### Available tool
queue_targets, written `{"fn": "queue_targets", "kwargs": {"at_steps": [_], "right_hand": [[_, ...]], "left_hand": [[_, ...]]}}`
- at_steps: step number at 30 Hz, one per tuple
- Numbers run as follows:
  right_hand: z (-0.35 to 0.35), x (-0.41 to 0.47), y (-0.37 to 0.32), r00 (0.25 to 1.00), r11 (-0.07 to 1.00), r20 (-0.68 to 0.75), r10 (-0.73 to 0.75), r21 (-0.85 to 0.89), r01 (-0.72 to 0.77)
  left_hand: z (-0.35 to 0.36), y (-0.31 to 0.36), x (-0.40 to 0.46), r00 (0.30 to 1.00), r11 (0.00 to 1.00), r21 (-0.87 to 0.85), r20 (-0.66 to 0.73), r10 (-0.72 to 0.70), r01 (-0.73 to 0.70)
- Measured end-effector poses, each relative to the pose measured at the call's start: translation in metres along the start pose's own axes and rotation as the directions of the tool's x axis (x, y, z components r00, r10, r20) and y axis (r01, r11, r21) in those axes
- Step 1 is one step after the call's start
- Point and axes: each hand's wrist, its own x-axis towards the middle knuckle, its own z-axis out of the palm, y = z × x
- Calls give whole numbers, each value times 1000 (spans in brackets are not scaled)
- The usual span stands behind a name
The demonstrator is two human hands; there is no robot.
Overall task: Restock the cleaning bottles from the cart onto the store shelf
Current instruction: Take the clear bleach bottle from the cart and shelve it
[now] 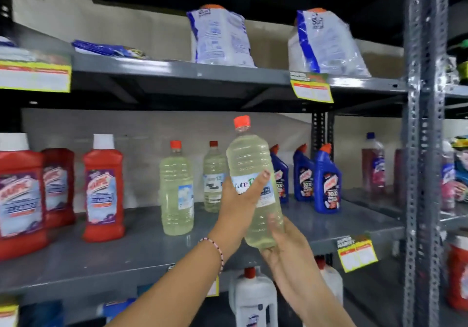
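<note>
Both my hands hold a clear bottle of pale yellow liquid (249,164) with an orange-red cap, upright and slightly tilted in front of the middle shelf (126,258). My left hand (239,205) wraps around its white label. My right hand (283,245) cups its base from below. Two matching yellow bottles stand on the shelf behind, one (176,192) to the left and another (214,179) partly hidden by my left hand. The cart is out of view.
Red bottles (103,190) stand at the shelf's left, blue angled-neck bottles (326,179) at its right. White and blue bags (220,38) sit on the upper shelf. A perforated metal post (423,149) rises on the right. White jugs (253,299) stand on the shelf below.
</note>
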Motion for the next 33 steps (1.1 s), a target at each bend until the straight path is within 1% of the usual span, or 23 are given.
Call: {"fn": "queue_targets", "kwargs": {"at_steps": [1, 2, 3, 5, 7, 11, 13, 15, 17, 20, 22, 25, 28, 32, 33], "right_hand": [[5, 8, 1, 999, 977, 24, -47, -208, 51], [9, 16, 3, 998, 923, 40, -56, -379, 67], [12, 27, 5, 998, 865, 36, -49, -498, 61], [16, 47, 12, 1000, 758, 27, -1, -652, 18], [16, 66, 21, 998, 683, 61, 24, -730, 28], [5, 95, 33, 986, 663, 108, 123, -748, -1], [1, 107, 36, 984, 638, 102, 149, -770, -17], [1, 117, 43, 986, 619, 65, 152, -784, -44], [3, 126, 49, 987, 597, 46, 155, -800, -56], [5, 138, 54, 990, 555, 53, 129, -832, -28], [2, 144, 60, 990, 550, 65, 124, -835, -14], [-2, 147, 64, 991, 582, 78, 109, -813, 0], [1, 143, 61, 989, 596, 95, 111, -803, 10], [-2, 138, 58, 987, 556, 72, 144, -831, -21], [-6, 133, 55, 984, 580, 69, 167, -814, -41]], "left_hand": [[-7, -3, 5, 999, 1000, -9, -52, 0, -1], [-14, -6, 11, 996, 1000, 15, -91, -10, 11], [-20, -10, 16, 993, 998, 55, -116, -8, 14], [-30, -23, 21, 990, 993, 121, -137, 15, 1], [-38, -37, 28, 990, 986, 166, -134, 37, -15], [-56, -57, 49, 997, 986, 166, -71, 6, 6], [-63, -71, 56, 999, 970, 244, -35, -15, 23], [-69, -88, 59, 999, 945, 324, 1, -42, 40], [-73, -102, 66, 995, 921, 382, 26, -91, 75], [-74, -113, 76, 984, 868, 471, 4, -179, 156], [-74, -119, 80, 978, 861, 474, -8, -208, 187], [-75, -121, 80, 980, 872, 462, 30, -196, 160], [-73, -112, 75, 982, 870, 471, 37, -184, 145], [-75, -103, 66, 978, 869, 465, 28, -207, 171], [-75, -100, 62, 977, 884, 431, 26, -214, 182]]}}
